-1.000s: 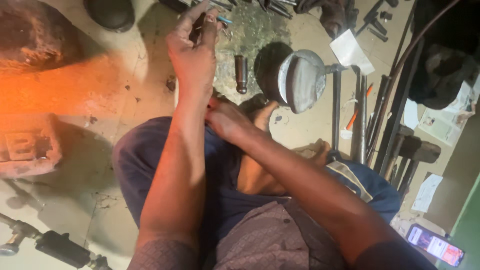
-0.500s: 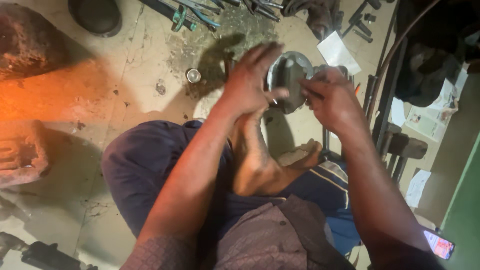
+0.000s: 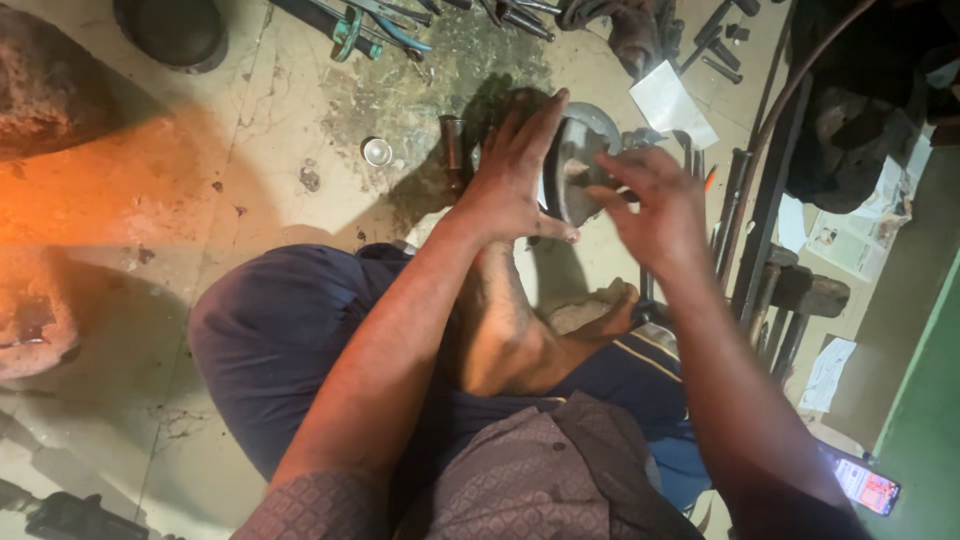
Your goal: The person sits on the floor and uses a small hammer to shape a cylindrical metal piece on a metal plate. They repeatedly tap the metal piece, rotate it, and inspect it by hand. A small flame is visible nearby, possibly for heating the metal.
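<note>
A round grey metal part (image 3: 590,140), like a piston, stands on the stained concrete floor in front of my crossed legs. My left hand (image 3: 515,180) lies flat against its left side with the fingers spread, holding it steady. My right hand (image 3: 650,205) is blurred, fingers apart, with the fingertips at the part's near right edge. It holds nothing that I can see. My bare foot (image 3: 590,310) rests just below both hands.
A short brown metal pin (image 3: 455,145) and a small shiny cap (image 3: 377,152) lie left of the part. Wrenches and pliers (image 3: 375,25) are scattered at the top. Long metal rods (image 3: 760,200), a hammer (image 3: 800,292), white papers (image 3: 670,100) and a lit phone (image 3: 866,487) are on the right.
My left hand came back from the tools at the top and settled on the round part. My right hand rose from my lap to the part's right side. The view shifted left.
</note>
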